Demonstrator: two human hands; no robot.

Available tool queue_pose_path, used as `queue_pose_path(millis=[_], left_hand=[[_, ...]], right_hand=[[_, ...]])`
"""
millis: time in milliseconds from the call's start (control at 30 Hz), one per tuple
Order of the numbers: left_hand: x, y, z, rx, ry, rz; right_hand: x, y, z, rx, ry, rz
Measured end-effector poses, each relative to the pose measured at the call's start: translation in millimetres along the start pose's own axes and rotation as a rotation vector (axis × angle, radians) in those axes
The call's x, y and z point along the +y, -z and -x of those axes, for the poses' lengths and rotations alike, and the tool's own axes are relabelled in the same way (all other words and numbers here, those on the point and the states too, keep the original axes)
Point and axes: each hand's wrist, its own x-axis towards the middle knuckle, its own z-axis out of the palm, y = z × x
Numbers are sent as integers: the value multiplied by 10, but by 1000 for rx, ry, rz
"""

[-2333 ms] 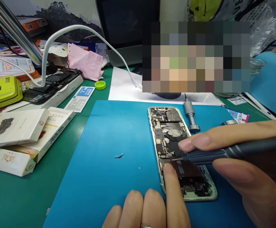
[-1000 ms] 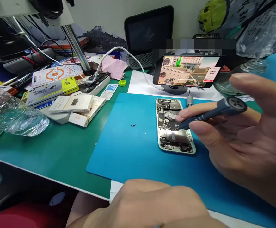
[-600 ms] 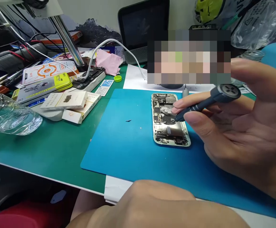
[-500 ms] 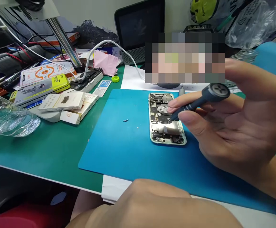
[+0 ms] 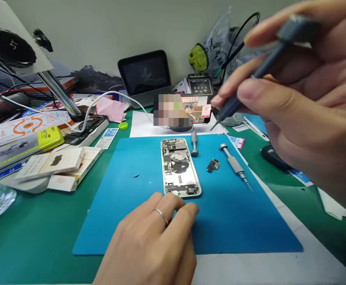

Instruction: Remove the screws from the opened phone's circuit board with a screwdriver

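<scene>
Phone (image 5: 180,169) on blue mat (image 5: 235,225), near end just beside left hand (image 5: 155,241), bent; cannot tell if pinching something. Right hand (image 5: 306,95) pinches screwdriver (image 5: 267,64), raised right of phone. Phone opened: pale frame, dark parts, shiny middle.

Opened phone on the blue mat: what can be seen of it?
The opened phone lies flat on the blue mat, its insides facing up and no screen on it. Its pale frame has rounded corners. Dark and metallic-looking parts fill the far end, a dark round patch sits mid-body, and a shiny plate lies nearer. The left hand hides part of its near edge; contact cannot be told.
</scene>
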Motion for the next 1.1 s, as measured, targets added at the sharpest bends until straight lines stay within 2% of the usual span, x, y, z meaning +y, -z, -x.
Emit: queue_pose_path(millis=[100,167,267,433,567,767,967,1100], left_hand=[[-135,-58,-9,-79,-32,-56],[-172,-93,33,-102,-41,-71],[-177,-105,71,-119,-22,-101],[-172,-83,36,-128,24,-65],[-168,-125,24,-131,52,-9],[-89,-223,15,-54,168,95],[-69,-246,20,-23,190,105],[-119,-214,-3,-21,149,52]], right_hand=[[279,255,17,-136,210,169],[491,354,91,-380,266,228],[680,402,184,-704,256,299],[765,378,236,-899,173,374],[809,378,245,-971,120,381],[862,376,280,-967,90,363],[1020,339,337,-932,109,269],[1003,327,345,-914,146,206]])
